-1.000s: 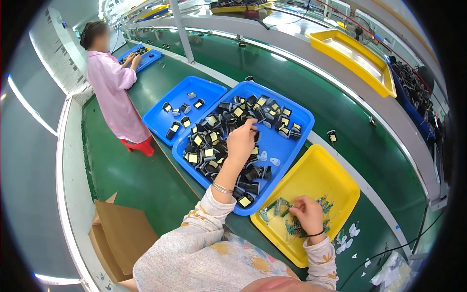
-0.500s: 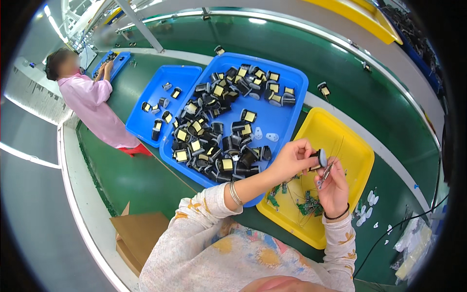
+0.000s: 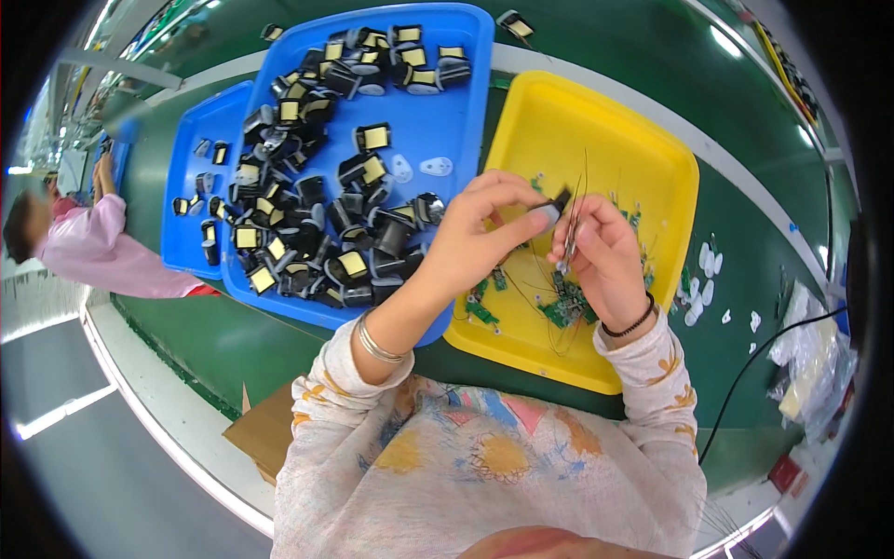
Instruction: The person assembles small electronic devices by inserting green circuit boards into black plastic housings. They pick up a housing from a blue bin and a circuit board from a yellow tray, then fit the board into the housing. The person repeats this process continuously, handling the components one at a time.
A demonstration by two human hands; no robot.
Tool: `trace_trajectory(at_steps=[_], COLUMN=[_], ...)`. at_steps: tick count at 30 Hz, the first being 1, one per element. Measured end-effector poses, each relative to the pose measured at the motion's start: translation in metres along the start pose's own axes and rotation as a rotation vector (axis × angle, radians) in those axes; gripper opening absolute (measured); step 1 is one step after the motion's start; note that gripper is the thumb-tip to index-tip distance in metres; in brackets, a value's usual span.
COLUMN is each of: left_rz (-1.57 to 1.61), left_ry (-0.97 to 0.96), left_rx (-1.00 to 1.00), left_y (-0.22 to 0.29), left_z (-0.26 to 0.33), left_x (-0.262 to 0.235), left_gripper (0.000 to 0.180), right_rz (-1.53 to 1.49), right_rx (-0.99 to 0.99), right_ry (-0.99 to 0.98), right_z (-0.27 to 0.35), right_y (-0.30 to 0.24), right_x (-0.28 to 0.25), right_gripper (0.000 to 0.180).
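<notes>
Over the yellow tray (image 3: 643,140), my left hand (image 3: 489,228) pinches a small black plastic housing (image 3: 560,198) between thumb and fingers. Just to its right, my right hand (image 3: 607,256) is closed around metal tweezers (image 3: 569,244). Thin dark wires rise beside the tweezers; whether they are gripped by the tips I cannot tell. The housing and tweezers are close together, and whether they touch is unclear. Below both hands, small green circuit boards (image 3: 564,309) with fine wires lie in the yellow tray.
A large blue tray (image 3: 419,112) full of black housings with pale yellow pads stands left, beside a smaller blue tray (image 3: 186,149). White plastic pieces (image 3: 708,270) and clear bags (image 3: 808,359) lie right, near a black cable (image 3: 745,373). Another person (image 3: 102,238) works far left.
My view has shifted, so the trays sit farther left and higher. My left hand has turned the housing, and its grey end no longer shows plainly. The tweezers stand more upright.
</notes>
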State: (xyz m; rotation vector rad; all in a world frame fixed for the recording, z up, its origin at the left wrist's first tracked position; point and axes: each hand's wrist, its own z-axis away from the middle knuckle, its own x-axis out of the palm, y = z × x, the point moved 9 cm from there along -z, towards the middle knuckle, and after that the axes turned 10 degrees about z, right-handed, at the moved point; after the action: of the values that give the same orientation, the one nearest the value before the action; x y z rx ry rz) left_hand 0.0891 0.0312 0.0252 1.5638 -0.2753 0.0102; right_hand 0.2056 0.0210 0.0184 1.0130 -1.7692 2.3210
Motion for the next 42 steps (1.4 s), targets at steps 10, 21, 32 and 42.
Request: trace_trajectory(at_steps=[10,21,32,42], left_rz=[0.263,0.277,0.458,0.483], left_ry=[-0.032,0.038,0.002,0.021], left_rx=[-0.188,-0.224,-0.217,-0.125], left_y=[-0.011,-0.016,-0.012,-0.007], left_z=[0.007,0.009,0.014,0.014], left_x=[0.01,0.007,0.016,0.013], left_gripper=[0.02,0.02,0.025,0.024], right_rz=[0.012,0.057,1.124,1.219], right_rx=[-0.087,-0.232,-0.827,-0.872], right_ry=[0.039,0.168,0.311,0.317], right_z=[-0.001,0.004,0.035,0.035], right_y=[-0.006,-0.024,-0.071,-0.075], right_x=[-0.004,-0.018,0.02,0.027], right_gripper=[0.022,0.017,0.02,0.02])
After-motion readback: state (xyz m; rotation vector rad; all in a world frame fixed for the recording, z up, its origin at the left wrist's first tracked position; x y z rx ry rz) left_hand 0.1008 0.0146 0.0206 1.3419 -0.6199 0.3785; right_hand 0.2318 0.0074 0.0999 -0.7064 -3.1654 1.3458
